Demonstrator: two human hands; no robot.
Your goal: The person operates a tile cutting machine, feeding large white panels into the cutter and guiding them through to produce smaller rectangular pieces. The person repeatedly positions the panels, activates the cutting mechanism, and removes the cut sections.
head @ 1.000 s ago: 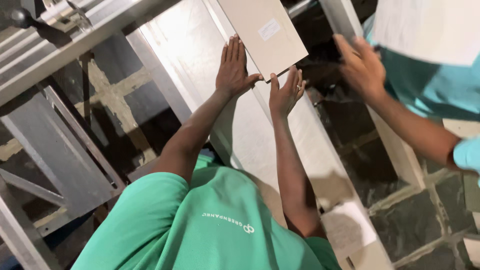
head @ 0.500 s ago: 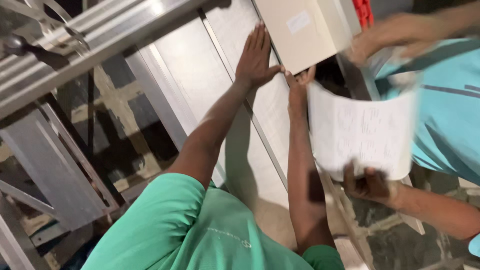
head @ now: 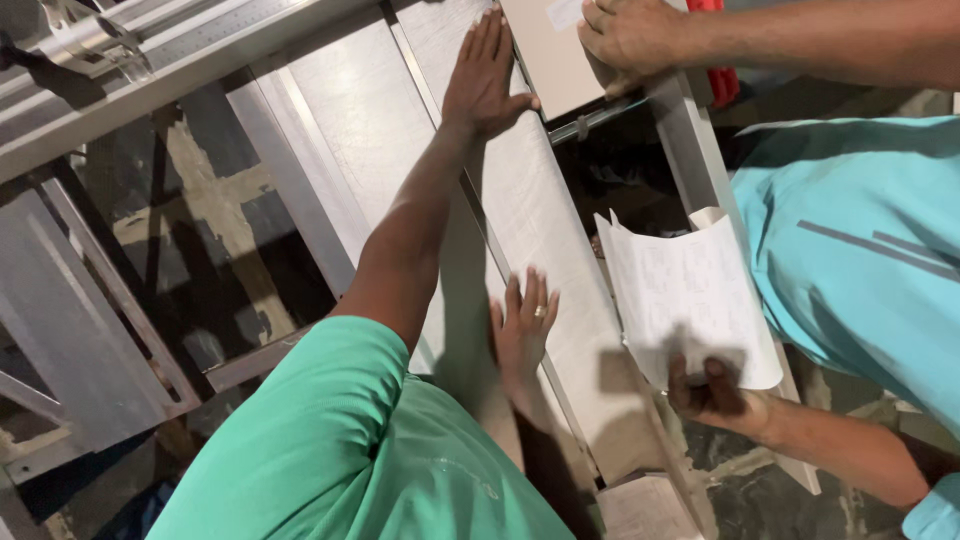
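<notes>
My left hand point(head: 485, 75) lies flat, fingers spread, at the far end of a long pale grey panel point(head: 540, 220), its thumb against a beige board point(head: 545, 60). Nearer to me, my right hand point(head: 522, 335), which wears a ring, rests palm down on the same panel. Neither hand grips anything. A co-worker in a light blue shirt point(head: 860, 250) presses one hand point(head: 630, 35) onto the beige board. The co-worker's other hand point(head: 715, 395) holds a sheaf of white printed papers point(head: 690, 295) beside the panel.
The panel lies on a metal-framed machine table with aluminium rails point(head: 180, 50) at the upper left and a grey frame bar point(head: 690, 150) on the right. Something red point(head: 720, 80) shows at the top. Patterned stone floor point(head: 200, 210) shows through the frame.
My right hand has slid back from the beige board to the near part of the panel. The co-worker's hand has come onto the beige board, and the papers have dropped lower.
</notes>
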